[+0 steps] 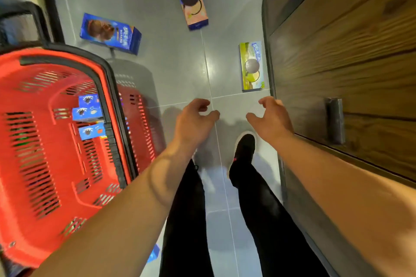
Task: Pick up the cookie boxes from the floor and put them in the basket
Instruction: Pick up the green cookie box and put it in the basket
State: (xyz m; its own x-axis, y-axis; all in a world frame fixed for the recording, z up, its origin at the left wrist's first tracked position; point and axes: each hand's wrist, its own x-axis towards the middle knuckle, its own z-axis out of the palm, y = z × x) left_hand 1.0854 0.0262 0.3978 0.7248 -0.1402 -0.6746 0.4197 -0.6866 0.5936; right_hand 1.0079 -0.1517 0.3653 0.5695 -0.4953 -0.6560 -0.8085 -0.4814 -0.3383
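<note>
Three cookie boxes lie flat on the grey tiled floor: a dark blue box (110, 33) at the left, a blue and pink box (191, 0) farther off in the middle, and a green box (252, 66) close to the wooden cabinet. The red basket (33, 164) stands at the left with three blue boxes (89, 117) upright inside it. My left hand (194, 119) and my right hand (269, 117) hover side by side above the floor, fingers loosely curled, holding nothing. The green box lies just beyond my right hand.
A wooden cabinet (351, 51) with a dark handle (335, 120) fills the right side. My legs and a black shoe (244, 153) stand on the floor below my hands. Another blue box corner (154, 253) peeks out under my left forearm. A dark frame (48, 2) runs along the far left.
</note>
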